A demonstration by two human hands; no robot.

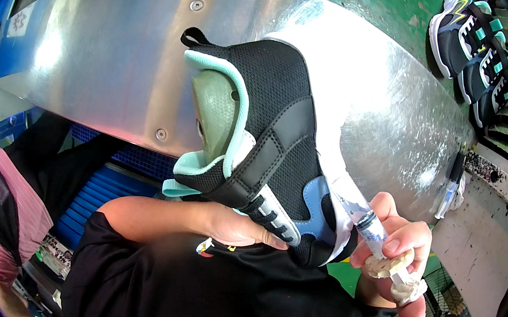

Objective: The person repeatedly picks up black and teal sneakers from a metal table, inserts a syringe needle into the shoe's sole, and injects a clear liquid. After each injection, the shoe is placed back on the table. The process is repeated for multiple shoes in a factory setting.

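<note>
A black sports shoe (276, 91) with mint collar trim, a blue patch and a white sole is held up on its side. Inside its opening sits a pale green shoe last (215, 112). My left hand (235, 226) grips the shoe from below near the laces, its fingers mostly hidden behind it. In my right hand (407, 236) is a clear syringe (371, 232), slanted with its front end against the white sole edge near the toe. Whitish material is wrapped round the syringe's rear end, between my fingers.
A shiny metal worktop (112, 69) lies beneath the shoe. Several similar shoes (473, 56) stand at the far right, by a ridged belt. A black marker-like tool (451, 184) lies at the right edge. Another person (6, 209) in pink is at the left.
</note>
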